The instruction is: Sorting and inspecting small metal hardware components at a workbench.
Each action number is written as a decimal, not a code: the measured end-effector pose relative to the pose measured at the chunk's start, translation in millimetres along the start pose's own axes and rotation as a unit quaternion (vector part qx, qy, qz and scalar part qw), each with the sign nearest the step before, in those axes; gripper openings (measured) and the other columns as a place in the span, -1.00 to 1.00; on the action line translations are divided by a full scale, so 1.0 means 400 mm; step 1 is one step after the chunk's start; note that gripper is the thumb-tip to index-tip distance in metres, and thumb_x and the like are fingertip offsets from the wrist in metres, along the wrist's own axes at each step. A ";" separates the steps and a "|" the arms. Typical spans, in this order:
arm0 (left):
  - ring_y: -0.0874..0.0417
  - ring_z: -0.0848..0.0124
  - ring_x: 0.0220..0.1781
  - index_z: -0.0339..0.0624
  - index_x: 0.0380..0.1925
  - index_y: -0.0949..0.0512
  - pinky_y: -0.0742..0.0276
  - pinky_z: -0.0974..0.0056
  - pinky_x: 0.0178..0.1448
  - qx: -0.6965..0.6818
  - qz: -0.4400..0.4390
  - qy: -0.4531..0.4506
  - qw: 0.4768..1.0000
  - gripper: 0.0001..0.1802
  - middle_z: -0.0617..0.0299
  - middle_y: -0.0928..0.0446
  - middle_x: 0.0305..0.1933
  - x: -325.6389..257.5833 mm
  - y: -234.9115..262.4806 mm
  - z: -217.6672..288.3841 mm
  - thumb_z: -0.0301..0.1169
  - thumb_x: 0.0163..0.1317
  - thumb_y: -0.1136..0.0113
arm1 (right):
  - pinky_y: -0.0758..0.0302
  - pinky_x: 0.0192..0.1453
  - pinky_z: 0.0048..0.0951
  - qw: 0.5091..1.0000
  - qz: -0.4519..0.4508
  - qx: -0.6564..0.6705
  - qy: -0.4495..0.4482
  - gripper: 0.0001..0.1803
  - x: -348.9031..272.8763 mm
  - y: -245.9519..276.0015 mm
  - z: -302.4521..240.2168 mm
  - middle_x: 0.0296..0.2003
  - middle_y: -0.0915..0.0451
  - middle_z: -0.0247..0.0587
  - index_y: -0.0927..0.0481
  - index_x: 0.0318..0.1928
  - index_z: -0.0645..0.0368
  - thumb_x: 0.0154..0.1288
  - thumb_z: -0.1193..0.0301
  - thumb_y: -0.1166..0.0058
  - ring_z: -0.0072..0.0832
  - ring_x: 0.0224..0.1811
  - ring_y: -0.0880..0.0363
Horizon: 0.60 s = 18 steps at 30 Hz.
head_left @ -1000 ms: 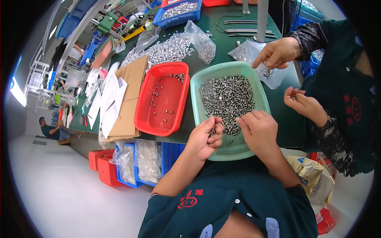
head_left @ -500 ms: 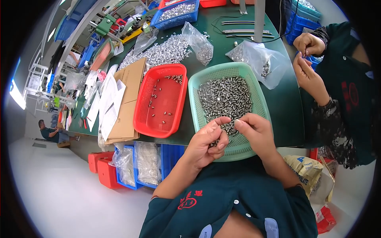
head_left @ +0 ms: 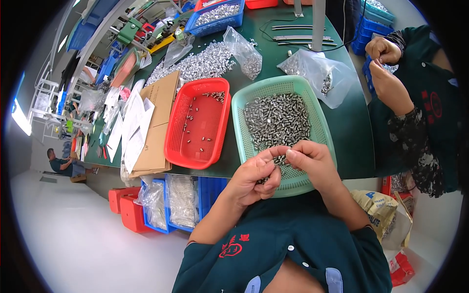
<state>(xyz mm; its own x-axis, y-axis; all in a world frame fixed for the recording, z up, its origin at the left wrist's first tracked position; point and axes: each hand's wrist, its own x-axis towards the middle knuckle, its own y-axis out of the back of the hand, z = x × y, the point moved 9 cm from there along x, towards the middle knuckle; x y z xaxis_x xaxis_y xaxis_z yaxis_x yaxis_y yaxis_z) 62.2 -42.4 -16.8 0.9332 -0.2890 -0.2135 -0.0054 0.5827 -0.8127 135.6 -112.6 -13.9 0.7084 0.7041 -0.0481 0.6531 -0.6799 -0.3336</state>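
Note:
Over the near end of a pale green basket [head_left: 236,115] my two hands meet at the fingertips. My left hand [head_left: 254,175] is closed, its lower fingers curled around a few small metal cylinders, and its index finger stretches toward the right hand. My right hand [head_left: 316,165] is closed in a pinch by that index fingertip; what it pinches, if anything, is hidden. Loose small metal cylinders [head_left: 277,117] heap up in the green basket. To its left, a red basket [head_left: 198,136] holds a scattering of similar pieces, most at its far right corner.
Beyond the baskets lie a pile of shiny silver parts [head_left: 207,59] and clear bags [head_left: 337,80] on the green table. Cardboard [head_left: 159,119] and papers flank the red basket. A metal post [head_left: 318,27] rises at the back. On the right, a co-worker's hands [head_left: 391,85] work near the table edge.
My left fingers have shifted slightly, the thumb drawing back and closing over the curled fingers. My hands stay together over the green basket. The co-worker's hands have moved a little.

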 end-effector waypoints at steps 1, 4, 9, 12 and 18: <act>-0.05 0.65 -0.78 -0.21 0.15 -0.20 0.03 0.54 -0.72 -0.002 0.002 0.004 1.000 -0.51 0.27 -0.30 -0.68 0.000 0.001 -0.001 -0.26 0.30 -0.03 | -0.31 -0.39 -0.65 1.000 0.000 0.000 0.000 -0.85 -0.001 0.001 0.000 -0.53 -0.50 -0.40 -0.56 -0.38 0.28 0.25 0.43 -0.07 -0.73 -0.48 -0.37; -0.06 0.64 -0.78 -0.20 0.17 -0.18 0.03 0.54 -0.71 -0.005 0.002 0.009 1.000 -0.50 0.27 -0.29 -0.68 -0.001 0.003 -0.004 -0.27 0.31 -0.02 | -0.30 -0.40 -0.65 1.000 -0.007 -0.021 -0.006 -0.85 -0.003 0.002 0.002 -0.52 -0.51 -0.40 -0.56 -0.38 0.28 0.25 0.43 -0.07 -0.73 -0.48 -0.37; -0.06 0.65 -0.77 -0.19 0.21 -0.15 0.04 0.54 -0.71 0.006 -0.002 0.011 1.000 -0.48 0.27 -0.29 -0.68 -0.002 0.000 -0.005 -0.27 0.32 0.00 | -0.31 -0.39 -0.65 1.000 -0.003 -0.019 0.011 -0.85 -0.008 -0.002 -0.013 -0.56 -0.46 -0.47 -0.58 -0.41 0.29 0.23 0.45 -0.10 -0.75 -0.47 -0.37; -0.06 0.65 -0.76 -0.19 0.22 -0.14 0.04 0.55 -0.70 0.023 0.009 0.024 0.999 -0.47 0.27 -0.28 -0.68 0.010 -0.001 -0.003 -0.27 0.32 0.00 | -0.32 -0.40 -0.63 0.998 -0.012 -0.051 0.020 -0.86 -0.003 0.008 -0.025 -0.56 -0.47 -0.45 -0.58 -0.43 0.31 0.20 0.47 -0.13 -0.75 -0.46 -0.38; -0.07 0.65 -0.76 -0.16 0.23 -0.14 0.05 0.55 -0.70 0.074 0.022 0.036 0.996 -0.46 0.28 -0.29 -0.68 0.004 0.011 -0.009 -0.30 0.30 -0.01 | -0.33 -0.41 -0.60 0.978 -0.041 -0.182 0.089 -0.86 -0.005 -0.032 -0.056 -0.57 -0.47 -0.40 -0.59 -0.45 0.31 0.18 0.47 -0.14 -0.72 -0.48 -0.40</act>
<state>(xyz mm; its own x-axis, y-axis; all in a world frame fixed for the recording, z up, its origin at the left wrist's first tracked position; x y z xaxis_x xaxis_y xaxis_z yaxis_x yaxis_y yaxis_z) 62.5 -42.9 -22.8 0.9049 -0.3118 -0.2898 0.0127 0.7002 -0.7138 132.0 -109.8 11.5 0.6632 0.7353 0.1400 0.7395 -0.6726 0.0297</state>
